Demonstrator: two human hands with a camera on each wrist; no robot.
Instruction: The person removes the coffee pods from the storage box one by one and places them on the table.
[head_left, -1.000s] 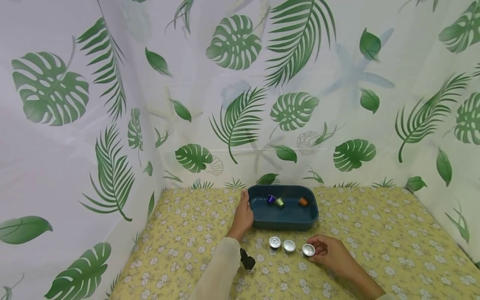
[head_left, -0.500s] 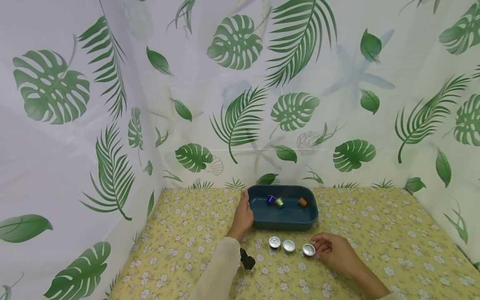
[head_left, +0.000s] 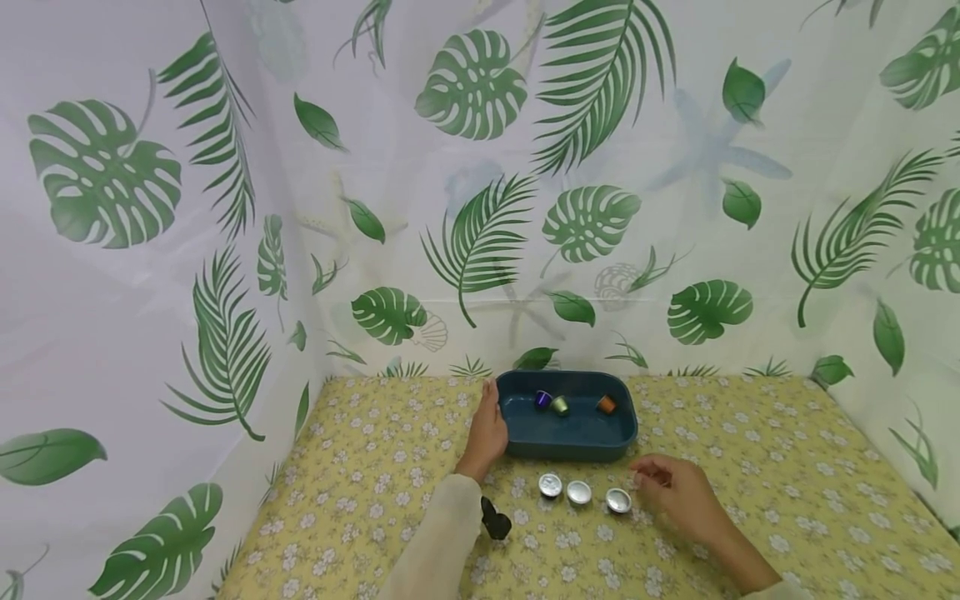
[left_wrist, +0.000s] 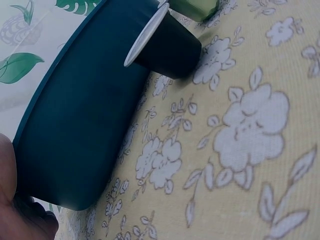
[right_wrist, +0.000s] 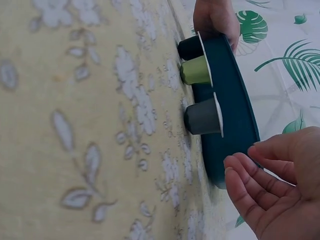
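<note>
My left hand [head_left: 487,435] rests with straight fingers along the left end of a dark blue tray [head_left: 567,452]. Inside the tray lie a purple coffee capsule [head_left: 543,400], a light green one and an orange coffee capsule [head_left: 607,404]. In front of it three more stand in a row, foil lids up: a black capsule [left_wrist: 172,47], a green capsule [right_wrist: 196,71] and a grey capsule [right_wrist: 204,117]. My right hand [head_left: 678,492] hovers just right of the grey one, fingers loosely bent with nothing between them.
A yellow flowered cloth [head_left: 375,500] covers the table. White leaf-printed sheets [head_left: 480,167] hang behind the tray and along both sides. Beside the left sleeve [head_left: 438,533] shows a small black piece [head_left: 495,520] at the wrist.
My right hand has drawn away from the grey capsule, to the right and slightly up, leaving it standing on the cloth. The left hand and the tray have stayed in place.
</note>
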